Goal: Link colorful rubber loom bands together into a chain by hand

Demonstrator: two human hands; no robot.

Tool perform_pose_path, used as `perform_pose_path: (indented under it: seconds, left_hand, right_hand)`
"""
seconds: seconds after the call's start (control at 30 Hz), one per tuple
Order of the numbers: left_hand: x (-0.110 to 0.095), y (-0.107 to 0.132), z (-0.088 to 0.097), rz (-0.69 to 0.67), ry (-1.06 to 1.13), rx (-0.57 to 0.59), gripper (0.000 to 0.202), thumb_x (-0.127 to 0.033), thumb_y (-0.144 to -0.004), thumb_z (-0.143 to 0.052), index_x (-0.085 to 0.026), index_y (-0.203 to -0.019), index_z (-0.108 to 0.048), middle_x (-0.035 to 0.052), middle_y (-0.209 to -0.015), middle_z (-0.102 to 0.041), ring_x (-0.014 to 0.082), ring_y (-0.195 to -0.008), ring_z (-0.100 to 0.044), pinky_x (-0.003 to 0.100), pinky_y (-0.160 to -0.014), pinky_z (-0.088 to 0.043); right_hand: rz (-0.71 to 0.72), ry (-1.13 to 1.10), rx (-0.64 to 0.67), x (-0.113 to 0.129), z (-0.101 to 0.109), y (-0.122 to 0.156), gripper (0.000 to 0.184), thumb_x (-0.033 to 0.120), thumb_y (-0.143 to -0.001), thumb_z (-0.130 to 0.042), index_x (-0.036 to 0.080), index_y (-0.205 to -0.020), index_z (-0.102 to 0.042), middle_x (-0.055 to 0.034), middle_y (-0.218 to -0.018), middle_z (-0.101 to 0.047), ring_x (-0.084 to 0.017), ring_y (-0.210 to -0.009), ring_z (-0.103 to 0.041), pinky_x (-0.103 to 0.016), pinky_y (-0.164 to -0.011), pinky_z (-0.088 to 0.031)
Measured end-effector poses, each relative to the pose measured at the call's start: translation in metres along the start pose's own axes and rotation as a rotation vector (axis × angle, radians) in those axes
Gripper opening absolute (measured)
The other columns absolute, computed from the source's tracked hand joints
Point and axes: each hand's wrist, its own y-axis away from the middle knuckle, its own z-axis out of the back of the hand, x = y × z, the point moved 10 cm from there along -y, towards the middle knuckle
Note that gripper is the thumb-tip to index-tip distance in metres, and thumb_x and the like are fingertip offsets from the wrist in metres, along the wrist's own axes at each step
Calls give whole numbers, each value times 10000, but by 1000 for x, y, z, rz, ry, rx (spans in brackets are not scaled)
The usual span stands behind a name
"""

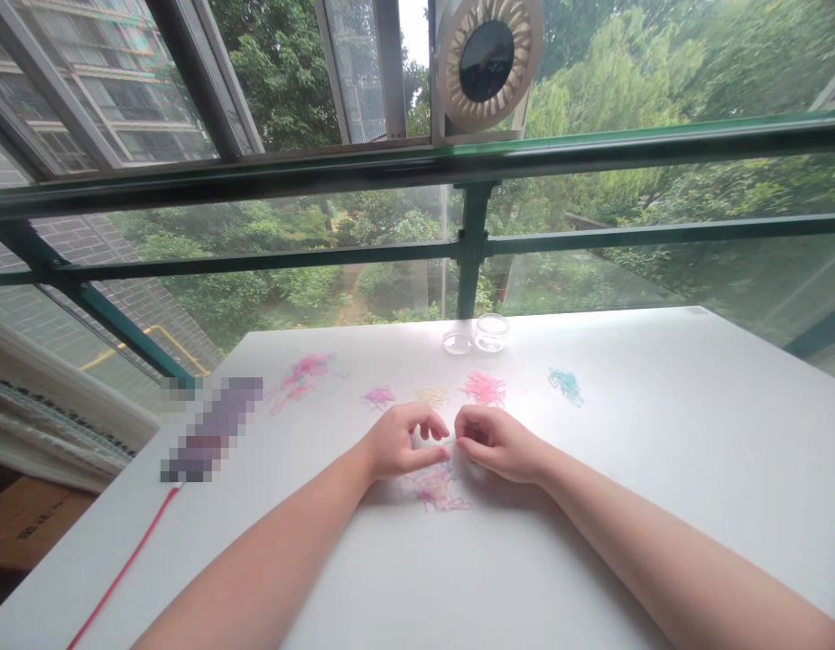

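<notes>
My left hand [398,441] and my right hand [493,442] rest close together on the white table [661,433], fingertips almost touching above a mixed pile of thin coloured rubber bands [436,489]. Both hands have curled, pinching fingers; what they pinch is too small to make out. Beyond them lie sorted little heaps: a pink heap [486,388], a teal heap [566,385], a yellow heap [431,395], a purple heap [379,396] and a larger pink heap [301,375] to the left.
A small clear jar [491,331] and its lid [458,342] stand at the table's far edge by the window railing. A blurred-out object [210,429] lies at the left, with a red cord [129,564] running toward the near left corner.
</notes>
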Motion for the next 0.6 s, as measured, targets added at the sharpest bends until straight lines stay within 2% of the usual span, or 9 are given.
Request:
perform_pose_path:
  seconds: [0.23,0.6]
  left_hand:
    - [2,0,-2,43,-6,-9,84,-211,-717,-561,-145,-718,-613,22,-699,-599,99,-641,-529,213,-604,-405]
    - [3,0,-4,56,-22,8,53,-196,-687,-564,-147,-667,-568,2,-639,-561,93,-606,-503,209,-565,-384]
  right_hand:
    - [-1,33,13,0,-1,0,37,139,-735,-460,167,-713,-469,38,-596,-437,-73,-535,-380,-200,-499,-316]
    - [8,47,21,0,-3,0,43,137,-734,-452,168,-710,-468,32,-593,-446,-76,-534,-385,-199,-493,-316]
